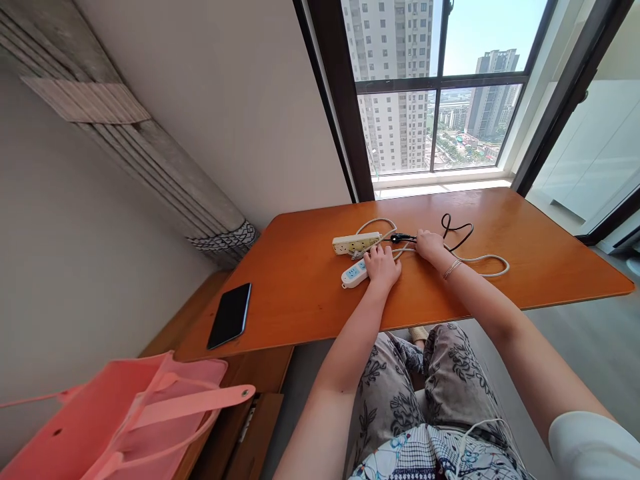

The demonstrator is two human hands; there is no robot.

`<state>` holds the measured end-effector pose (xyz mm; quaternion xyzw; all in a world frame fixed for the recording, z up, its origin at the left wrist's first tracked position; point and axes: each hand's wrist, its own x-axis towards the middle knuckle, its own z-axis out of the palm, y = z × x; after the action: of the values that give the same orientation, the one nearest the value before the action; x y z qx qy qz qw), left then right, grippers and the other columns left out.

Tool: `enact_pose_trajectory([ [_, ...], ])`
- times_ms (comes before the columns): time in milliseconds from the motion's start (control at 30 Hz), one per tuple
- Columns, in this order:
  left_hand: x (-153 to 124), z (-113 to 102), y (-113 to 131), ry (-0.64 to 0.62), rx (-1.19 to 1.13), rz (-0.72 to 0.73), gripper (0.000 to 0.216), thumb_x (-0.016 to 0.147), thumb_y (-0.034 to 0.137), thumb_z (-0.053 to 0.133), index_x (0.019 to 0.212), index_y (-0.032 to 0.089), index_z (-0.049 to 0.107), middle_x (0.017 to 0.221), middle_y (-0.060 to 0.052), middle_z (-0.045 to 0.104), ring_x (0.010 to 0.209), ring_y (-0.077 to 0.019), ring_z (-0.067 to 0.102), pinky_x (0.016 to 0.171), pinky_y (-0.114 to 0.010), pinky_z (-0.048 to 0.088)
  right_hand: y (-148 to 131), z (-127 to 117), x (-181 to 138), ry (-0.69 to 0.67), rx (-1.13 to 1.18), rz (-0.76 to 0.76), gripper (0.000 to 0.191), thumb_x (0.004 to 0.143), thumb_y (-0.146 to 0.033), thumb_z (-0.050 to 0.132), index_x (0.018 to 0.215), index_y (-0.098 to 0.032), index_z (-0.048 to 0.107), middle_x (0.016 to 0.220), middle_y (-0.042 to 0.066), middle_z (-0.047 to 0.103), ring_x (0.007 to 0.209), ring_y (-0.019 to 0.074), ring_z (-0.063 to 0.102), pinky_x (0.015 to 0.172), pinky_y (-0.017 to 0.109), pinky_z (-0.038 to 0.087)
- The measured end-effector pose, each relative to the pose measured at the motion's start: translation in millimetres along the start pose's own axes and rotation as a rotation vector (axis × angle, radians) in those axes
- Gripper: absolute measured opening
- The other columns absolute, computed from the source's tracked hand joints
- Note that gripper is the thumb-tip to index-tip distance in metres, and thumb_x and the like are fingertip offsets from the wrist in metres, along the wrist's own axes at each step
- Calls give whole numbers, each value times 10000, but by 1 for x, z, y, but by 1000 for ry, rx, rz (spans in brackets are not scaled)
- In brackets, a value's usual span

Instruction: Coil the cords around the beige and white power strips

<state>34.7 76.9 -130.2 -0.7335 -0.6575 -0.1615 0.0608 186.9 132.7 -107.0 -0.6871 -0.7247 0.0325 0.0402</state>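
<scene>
My left hand [383, 267] is closed over the right end of a small white power strip [354, 274] with blue socket faces. Its fingertips are close to a cream power strip [356, 243] lying just behind, with a pale plug and cord at its right end. My right hand [429, 245], a bracelet at its wrist, has its fingers closed around a black cable [411, 238]. A black plug [397, 238] lies to the left of those fingers, beside the cream strip. White cord [493, 259] loops to the right and runs under my right hand; the fingertips are partly hidden.
Everything lies on an orange-brown wooden table [300, 280]. A black tablet or phone [230, 315] rests near its left end. A loop of black cable [457, 228] lies behind my right hand. A pink bag [135, 413] stands at lower left, and a window [440, 127] is behind the table.
</scene>
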Motion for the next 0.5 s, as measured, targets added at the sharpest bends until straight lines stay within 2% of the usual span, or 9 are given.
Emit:
enact_pose_trajectory([
  [133,1,5,-2,16,-2,-54,422,832,377,606,1179,135,602,1519,-251,434,1416,-400,364,1084,-559,343,6,-7,0,-17,72,-12,303,971,-279,463,1129,-82,631,1178,250,668,1106,294,644,891,362,485],
  [233,3,7,-4,34,-22,-78,490,813,378,624,1222,114,570,1573,-275,334,1461,-418,303,1118,-571,311,13,-14,-5,46,147,-5,348,999,-331,410,1184,-100,593,1230,230,653,1089,292,644,881,367,480],
  [333,4,7,-6,64,-55,-94,507,812,358,623,1230,80,552,1585,-311,275,1477,-417,283,1139,-548,305,22,-24,-8,138,254,-10,333,1012,-351,370,1204,-143,546,1173,160,679,1029,237,641,836,323,473],
  [433,5,5,-7,89,-102,-124,516,809,351,628,1226,59,542,1585,-328,256,1473,-420,298,1147,-521,316,31,-37,-12,314,648,-58,201,931,-344,491,1024,-181,563,949,59,674,852,177,600,746,282,455],
  [500,6,5,-7,84,-132,-153,530,809,354,631,1241,65,527,1578,-323,279,1460,-417,329,1143,-523,326,37,-49,-18,432,988,-113,135,823,-317,585,876,-199,549,794,-4,596,739,145,532,695,266,429],
])
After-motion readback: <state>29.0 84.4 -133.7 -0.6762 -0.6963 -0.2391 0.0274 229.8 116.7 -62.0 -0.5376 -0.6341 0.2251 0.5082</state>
